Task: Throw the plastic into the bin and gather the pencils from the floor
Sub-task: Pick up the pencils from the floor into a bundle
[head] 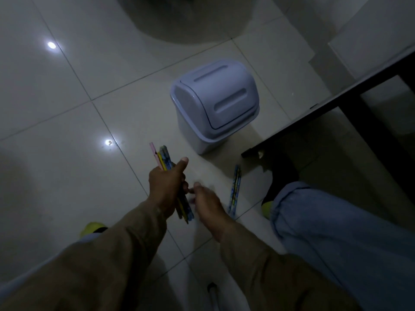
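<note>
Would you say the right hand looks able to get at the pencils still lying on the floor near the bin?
Probably yes: the right hand appears empty, and the loose pencils lie just beside it on bare tile, nothing between.

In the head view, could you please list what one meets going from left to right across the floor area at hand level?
Left hand holding a bundle of pencils → right hand → loose pencils on the floor → blue trouser leg.
</note>
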Motion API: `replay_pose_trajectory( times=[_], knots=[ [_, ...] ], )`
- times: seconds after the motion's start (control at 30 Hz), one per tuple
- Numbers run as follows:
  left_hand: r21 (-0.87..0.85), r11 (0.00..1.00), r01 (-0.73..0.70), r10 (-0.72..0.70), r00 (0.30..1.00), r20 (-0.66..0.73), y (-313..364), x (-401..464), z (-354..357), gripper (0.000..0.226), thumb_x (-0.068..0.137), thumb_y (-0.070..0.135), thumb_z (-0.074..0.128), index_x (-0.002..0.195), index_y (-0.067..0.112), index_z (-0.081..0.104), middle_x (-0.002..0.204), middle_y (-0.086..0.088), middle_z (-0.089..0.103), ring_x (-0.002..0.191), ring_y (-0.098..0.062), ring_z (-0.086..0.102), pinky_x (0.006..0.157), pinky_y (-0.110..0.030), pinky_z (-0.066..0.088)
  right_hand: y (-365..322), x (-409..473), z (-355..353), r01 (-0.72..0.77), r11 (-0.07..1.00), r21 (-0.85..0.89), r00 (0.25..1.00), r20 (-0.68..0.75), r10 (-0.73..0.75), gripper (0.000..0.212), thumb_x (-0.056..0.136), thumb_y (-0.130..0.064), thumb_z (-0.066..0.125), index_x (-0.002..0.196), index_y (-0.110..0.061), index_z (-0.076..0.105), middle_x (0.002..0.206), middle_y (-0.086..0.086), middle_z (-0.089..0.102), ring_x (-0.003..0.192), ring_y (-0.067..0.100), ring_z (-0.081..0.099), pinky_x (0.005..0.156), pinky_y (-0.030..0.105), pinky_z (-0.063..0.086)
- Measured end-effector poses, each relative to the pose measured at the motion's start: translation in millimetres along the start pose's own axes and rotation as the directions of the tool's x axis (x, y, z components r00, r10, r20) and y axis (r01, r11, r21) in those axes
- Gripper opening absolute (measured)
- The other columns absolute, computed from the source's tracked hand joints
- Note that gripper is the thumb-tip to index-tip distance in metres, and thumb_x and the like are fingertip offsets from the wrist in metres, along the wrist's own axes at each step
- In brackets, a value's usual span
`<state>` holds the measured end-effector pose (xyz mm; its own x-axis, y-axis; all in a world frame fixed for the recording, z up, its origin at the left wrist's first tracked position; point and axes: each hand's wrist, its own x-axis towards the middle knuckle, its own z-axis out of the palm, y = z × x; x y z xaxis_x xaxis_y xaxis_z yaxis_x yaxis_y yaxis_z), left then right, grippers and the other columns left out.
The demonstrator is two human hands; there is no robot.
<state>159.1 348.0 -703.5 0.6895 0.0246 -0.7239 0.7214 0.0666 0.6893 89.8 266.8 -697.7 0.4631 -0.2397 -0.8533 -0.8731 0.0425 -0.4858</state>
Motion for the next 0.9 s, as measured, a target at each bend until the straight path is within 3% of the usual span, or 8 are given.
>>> replay_pose_trajectory(
  times=[0.1,0.2,0.3,0.43,0.57,0.67,0.77,0.9],
  knots=[
    [0.135,0.991,0.000,-0.004,1.000,0.030,-5,-3,-2,0.020,0.087,0.016,0.068,0.077,0.004,0.055,0.059,-0.015,0.054,0.055,-0.027,0.055,0.049,-0.033,0.050,-36,-5,-6,0.444,0.877,-0.184,0.861,-0.184,-0.474,0.023,0.099,-0.039,0.039,0.112,-0.033,0.057,0.116,-0.003,0.062,0.104,0.016,0.058,0.081,0.032,0.050],
    [0.266,0.962,-0.056,0.019,0.990,0.138,-12,-8,-4,0.015,0.093,0.005,0.057,0.079,0.000,0.060,0.071,-0.024,0.059,0.060,-0.033,0.057,0.054,-0.036,0.049,-70,1,-2,0.683,0.578,-0.447,0.660,0.039,-0.750,0.034,0.096,-0.034,0.048,0.129,-0.031,0.052,0.138,-0.002,0.052,0.127,0.017,0.048,0.103,0.035,0.044],
    [0.299,0.948,-0.106,0.027,0.966,0.258,-15,-19,-4,0.014,0.098,0.006,0.052,0.085,0.008,0.058,0.074,-0.021,0.059,0.059,-0.030,0.056,0.052,-0.034,0.050,-88,6,2,0.634,0.453,-0.627,0.708,0.234,-0.667,0.045,0.099,-0.035,0.045,0.141,-0.019,0.046,0.152,0.005,0.043,0.141,0.023,0.037,0.114,0.041,0.029],
    [0.367,0.918,-0.150,0.031,0.950,0.311,-13,-23,-7,0.024,0.095,0.000,0.053,0.080,0.018,0.053,0.076,-0.007,0.056,0.068,-0.017,0.057,0.064,-0.030,0.052,-75,-2,3,0.607,0.297,-0.737,0.735,0.379,-0.562,0.040,0.104,-0.032,0.034,0.110,-0.009,0.066,0.117,0.014,0.067,0.116,0.026,0.058,0.104,0.045,0.045],
    [0.340,0.938,-0.063,0.001,0.984,0.180,-13,-16,-14,0.021,0.094,0.009,0.059,0.074,0.015,0.056,0.060,-0.002,0.060,0.059,-0.017,0.057,0.044,-0.017,0.048,-44,-5,6,0.642,0.664,-0.383,0.744,0.102,-0.660,0.035,0.100,-0.035,0.037,0.130,-0.029,0.055,0.138,-0.001,0.057,0.130,0.014,0.047,0.107,0.030,0.038],
    [0.000,0.976,0.216,-0.212,0.961,0.177,-5,-8,-9,0.024,0.090,0.019,0.067,0.076,0.012,0.048,0.052,-0.006,0.041,0.046,-0.019,0.043,0.042,-0.025,0.042,7,1,4,0.386,0.921,-0.047,0.900,-0.201,-0.387,0.026,0.096,-0.030,0.046,0.119,-0.032,0.056,0.126,-0.004,0.061,0.112,0.013,0.058,0.085,0.024,0.052],
    [-0.089,0.944,0.318,-0.286,0.922,0.260,1,2,-2,0.012,0.092,0.015,0.063,0.093,0.012,0.052,0.057,-0.002,0.036,0.042,-0.015,0.041,0.044,-0.026,0.044,66,15,-20,0.057,0.998,0.003,0.968,-0.244,-0.055,0.024,0.093,-0.018,0.052,0.114,-0.021,0.062,0.117,0.006,0.065,0.100,0.023,0.064,0.078,0.031,0.055],
    [-0.114,0.926,0.360,-0.307,0.893,0.328,-1,14,0,0.004,0.097,0.010,0.050,0.101,0.010,0.052,0.064,-0.005,0.044,0.051,-0.018,0.047,0.054,-0.031,0.057,111,40,-58,-0.110,0.983,-0.147,0.931,-0.361,0.051,0.019,0.091,-0.014,0.060,0.110,-0.012,0.063,0.117,0.013,0.065,0.086,0.022,0.061,0.067,0.018,0.045]
  ],
)
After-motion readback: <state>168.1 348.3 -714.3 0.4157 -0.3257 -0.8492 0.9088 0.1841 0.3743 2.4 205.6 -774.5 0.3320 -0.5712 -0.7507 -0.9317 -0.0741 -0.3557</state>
